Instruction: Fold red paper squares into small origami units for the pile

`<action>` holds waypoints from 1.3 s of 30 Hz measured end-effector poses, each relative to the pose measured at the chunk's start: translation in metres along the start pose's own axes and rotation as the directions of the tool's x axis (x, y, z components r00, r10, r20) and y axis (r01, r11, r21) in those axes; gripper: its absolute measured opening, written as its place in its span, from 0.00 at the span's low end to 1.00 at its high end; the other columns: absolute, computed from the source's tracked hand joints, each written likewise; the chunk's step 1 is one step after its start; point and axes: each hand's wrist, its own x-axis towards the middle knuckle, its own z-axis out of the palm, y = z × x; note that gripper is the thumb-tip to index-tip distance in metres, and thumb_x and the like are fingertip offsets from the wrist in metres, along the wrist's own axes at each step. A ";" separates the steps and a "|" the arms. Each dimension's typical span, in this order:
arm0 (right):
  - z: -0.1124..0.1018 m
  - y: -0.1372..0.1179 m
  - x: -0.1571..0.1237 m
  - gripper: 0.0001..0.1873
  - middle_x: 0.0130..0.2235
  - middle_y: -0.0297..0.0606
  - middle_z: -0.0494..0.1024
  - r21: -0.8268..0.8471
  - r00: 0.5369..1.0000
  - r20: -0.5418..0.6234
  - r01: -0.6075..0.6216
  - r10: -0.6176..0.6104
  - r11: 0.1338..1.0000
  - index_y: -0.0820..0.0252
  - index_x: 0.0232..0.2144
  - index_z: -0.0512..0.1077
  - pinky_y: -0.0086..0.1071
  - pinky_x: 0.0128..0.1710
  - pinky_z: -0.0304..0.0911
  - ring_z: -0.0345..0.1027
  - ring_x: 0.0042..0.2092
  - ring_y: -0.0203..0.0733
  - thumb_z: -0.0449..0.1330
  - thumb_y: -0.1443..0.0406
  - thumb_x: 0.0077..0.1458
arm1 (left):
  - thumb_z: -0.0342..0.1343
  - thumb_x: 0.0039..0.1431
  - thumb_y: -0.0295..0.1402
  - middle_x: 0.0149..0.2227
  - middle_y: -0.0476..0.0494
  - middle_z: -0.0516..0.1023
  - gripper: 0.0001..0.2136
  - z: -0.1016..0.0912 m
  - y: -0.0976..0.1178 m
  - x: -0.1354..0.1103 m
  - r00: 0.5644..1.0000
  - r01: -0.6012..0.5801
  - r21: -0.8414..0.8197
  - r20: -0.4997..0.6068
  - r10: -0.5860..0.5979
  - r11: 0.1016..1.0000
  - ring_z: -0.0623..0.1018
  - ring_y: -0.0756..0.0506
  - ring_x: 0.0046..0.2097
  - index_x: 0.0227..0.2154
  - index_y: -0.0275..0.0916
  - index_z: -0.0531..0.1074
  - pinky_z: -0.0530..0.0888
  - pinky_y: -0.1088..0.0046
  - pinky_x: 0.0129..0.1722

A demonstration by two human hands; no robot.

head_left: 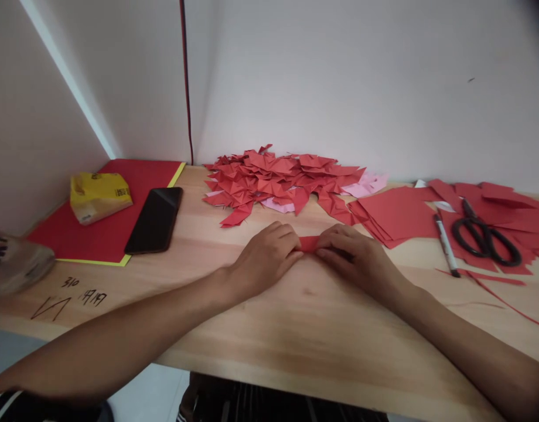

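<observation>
Red paper piece (309,244), held on the near side of the folded pile (273,179). From my remote feed I get the left hand (269,252) pinching one end and the right hand (357,249) pinching the other, fingers closed down tight, only a short stretch showing between (the rest is under the fingers, so I can't tell its full shape). Progress, my read: plenty done, since the pile is a big heap of creased pieces; this one looks mid-fold. Left over: flat red sheets (399,214) just right of the pile, seemingly unfolded, plus more red paper (526,220) farther right of it, scissors (487,237) on top. Can't count either lot. Phone (154,221) left of the pile, untouched.
</observation>
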 end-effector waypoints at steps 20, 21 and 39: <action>0.007 -0.004 0.005 0.10 0.31 0.37 0.69 -0.099 0.996 -0.022 -0.088 0.086 0.991 0.58 0.26 0.66 0.34 0.32 0.60 0.64 0.33 0.40 0.54 0.67 0.61 | 0.50 0.64 0.26 0.33 0.48 0.73 0.04 0.000 0.002 0.003 0.982 0.188 -0.124 0.037 -0.185 0.974 0.70 0.47 0.38 0.33 0.38 0.68 0.68 0.70 0.40; 0.008 -0.004 0.005 0.10 0.31 0.37 0.68 -0.103 0.996 -0.020 -0.085 0.084 0.991 0.58 0.26 0.66 0.34 0.32 0.60 0.63 0.33 0.40 0.54 0.67 0.61 | 0.50 0.64 0.26 0.33 0.47 0.74 0.05 0.000 0.001 0.003 0.983 0.184 -0.133 0.036 -0.181 0.974 0.71 0.47 0.39 0.34 0.37 0.70 0.68 0.70 0.40; 0.007 -0.005 0.006 0.09 0.31 0.38 0.67 -0.126 0.994 -0.016 -0.108 0.106 0.986 0.57 0.27 0.62 0.35 0.32 0.58 0.61 0.33 0.41 0.54 0.67 0.60 | 0.49 0.62 0.21 0.33 0.44 0.73 0.10 0.001 0.004 0.003 0.994 0.100 -0.062 0.050 -0.097 0.993 0.70 0.46 0.38 0.32 0.34 0.75 0.71 0.68 0.38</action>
